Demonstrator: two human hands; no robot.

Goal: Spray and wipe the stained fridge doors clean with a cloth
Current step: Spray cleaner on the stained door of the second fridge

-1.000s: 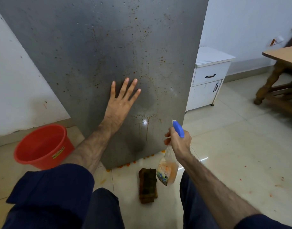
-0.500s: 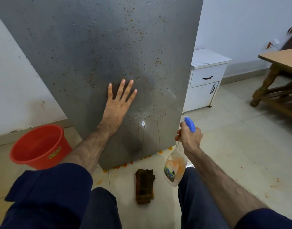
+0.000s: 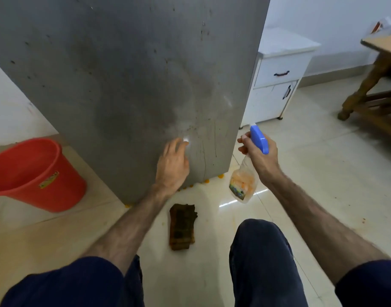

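Fridge door, grey, speckled with brown spots and drip streaks, filling upper frame from 9 to 1 o'clock. Left hand against lower door near 12 o'clock of frame centre, fingers blurred, loosely bent, nothing held; exact contact with metal hard to tell. Right hand at 2 o'clock, curled round neck of spray bottle, blue trigger head up top, clear body with orange liquid hanging below, just beside door's right edge. Cloth, brown, folded, flat on floor at 6 o'clock between both forearms, untouched. Red bucket on floor at 9 o'clock. White cabinet at 1 o'clock, wooden desk at 2 o'clock.
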